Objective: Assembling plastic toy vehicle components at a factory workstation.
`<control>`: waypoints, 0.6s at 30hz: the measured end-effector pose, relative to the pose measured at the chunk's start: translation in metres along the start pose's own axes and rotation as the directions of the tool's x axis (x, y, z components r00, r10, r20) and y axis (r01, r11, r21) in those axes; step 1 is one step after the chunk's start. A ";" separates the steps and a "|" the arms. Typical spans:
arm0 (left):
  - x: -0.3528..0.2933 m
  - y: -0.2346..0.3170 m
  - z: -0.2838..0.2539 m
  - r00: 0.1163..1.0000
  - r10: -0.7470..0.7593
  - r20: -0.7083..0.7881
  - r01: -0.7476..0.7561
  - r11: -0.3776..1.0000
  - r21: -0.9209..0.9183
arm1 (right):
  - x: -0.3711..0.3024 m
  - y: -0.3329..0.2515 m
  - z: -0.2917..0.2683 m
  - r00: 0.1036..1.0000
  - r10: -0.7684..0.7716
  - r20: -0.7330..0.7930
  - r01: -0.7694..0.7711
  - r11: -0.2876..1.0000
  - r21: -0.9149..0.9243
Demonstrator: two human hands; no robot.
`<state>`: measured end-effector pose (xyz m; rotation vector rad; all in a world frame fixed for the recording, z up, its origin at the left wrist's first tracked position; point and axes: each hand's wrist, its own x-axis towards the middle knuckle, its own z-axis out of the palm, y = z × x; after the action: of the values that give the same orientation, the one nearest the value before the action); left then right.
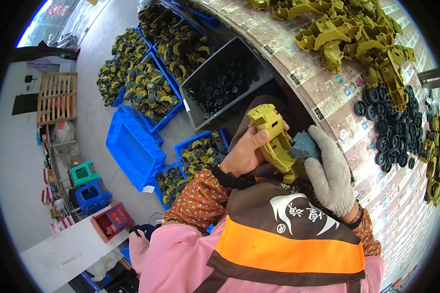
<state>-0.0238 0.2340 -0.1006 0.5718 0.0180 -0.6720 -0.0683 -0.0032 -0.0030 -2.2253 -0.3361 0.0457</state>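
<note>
The left hand [244,152] wraps a yellow plastic shell [277,147], apparently tilted so its hollow faces the grey piece [305,145] the gloved right hand [331,180] pinches, beside the worktop [303,61].

Matt plastic, knitted cloth and wood.
At the centre of the frame, the hollow olive-yellow plastic shell [277,149] and small blue-grey plastic block [305,145] look matt; the grey knitted cloth glove [330,178], coarse. At lower centre, the brown-and-orange cloth apron [288,251] appears smooth. Left of centre, the blue rectangular plastic crate [132,146] is smooth, faintly glossy; at upper left, the slatted brown wooden pallet [57,98] looks dull.
</note>
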 end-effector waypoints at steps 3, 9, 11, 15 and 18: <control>0.000 -0.007 0.005 0.998 0.053 -0.033 -0.053 0.998 0.016 | 0.003 -0.008 -0.001 0.999 -0.007 0.043 0.008 1.000 -0.019; 0.000 -0.010 0.000 0.994 0.070 -0.081 -0.073 0.997 -0.030 | 0.001 -0.009 0.001 1.000 0.011 0.028 -0.009 0.998 -0.063; 0.000 -0.010 -0.002 0.993 0.074 -0.091 -0.076 0.997 -0.016 | 0.001 -0.008 0.000 0.996 0.090 0.004 -0.090 0.996 0.024; 0.003 -0.007 -0.003 0.997 0.070 -0.041 -0.074 0.990 -0.124 | -0.004 0.005 -0.002 0.964 0.257 -0.061 -0.239 0.947 0.217; 0.004 -0.002 -0.001 0.996 0.066 -0.064 -0.075 0.986 -0.148 | -0.007 0.010 -0.001 0.969 0.239 -0.062 -0.223 0.956 0.191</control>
<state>-0.0220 0.2306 -0.1034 0.4451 0.1027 -0.5794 -0.0726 -0.0121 -0.0111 -2.0665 -0.0218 0.1043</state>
